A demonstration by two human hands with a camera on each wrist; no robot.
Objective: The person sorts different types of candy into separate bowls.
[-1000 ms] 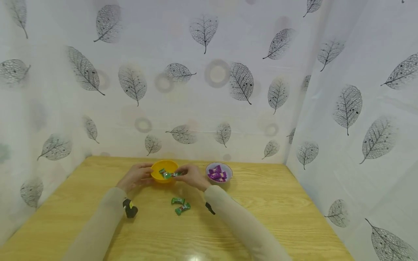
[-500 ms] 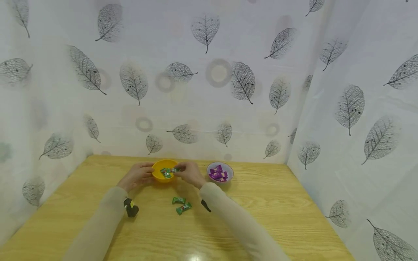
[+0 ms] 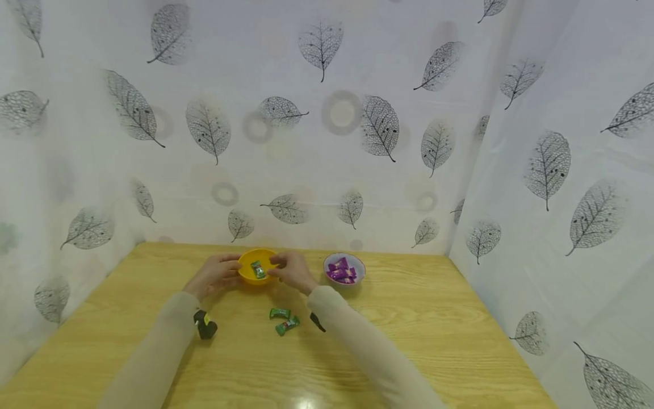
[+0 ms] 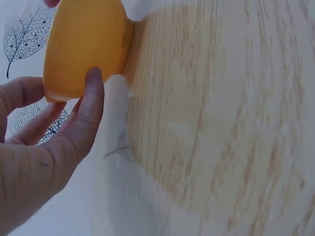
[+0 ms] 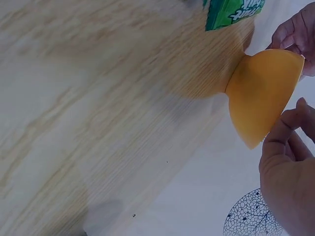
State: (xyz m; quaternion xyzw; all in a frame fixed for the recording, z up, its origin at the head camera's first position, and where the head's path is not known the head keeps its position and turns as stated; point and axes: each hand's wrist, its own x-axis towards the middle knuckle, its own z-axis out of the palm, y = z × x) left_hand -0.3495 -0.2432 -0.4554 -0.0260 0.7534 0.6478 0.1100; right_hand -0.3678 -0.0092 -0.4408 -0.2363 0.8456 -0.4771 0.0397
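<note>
On the left side of the yellow bowl (image 3: 245, 271), my left hand (image 3: 216, 275) holds the rim and outer wall, its fingers curled against it in the left wrist view. A green-wrapped candy (image 3: 258, 270) lies inside the bowl. My right hand (image 3: 294, 272) is at the opposite rim, thumb and fingers loosely bent and apart, with no candy showing between them. Two more green candies, an upper one (image 3: 279, 313) and a lower one (image 3: 288, 325), lie on the table in front of the bowl. One green wrapper (image 5: 234, 12) shows large in the right wrist view.
To the right of my right hand stands a white bowl (image 3: 360, 267) holding several purple-wrapped candies (image 3: 339, 272). The wooden table (image 3: 409, 329) meets a leaf-patterned curtain (image 3: 327, 165) at its back edge, and another curtain side (image 3: 511, 238) runs along the right.
The green candy pinched in my right fingers has gone from them over the bowl. My right hand has shifted slightly left and its fingers have parted. My left hand stays at the bowl.
</note>
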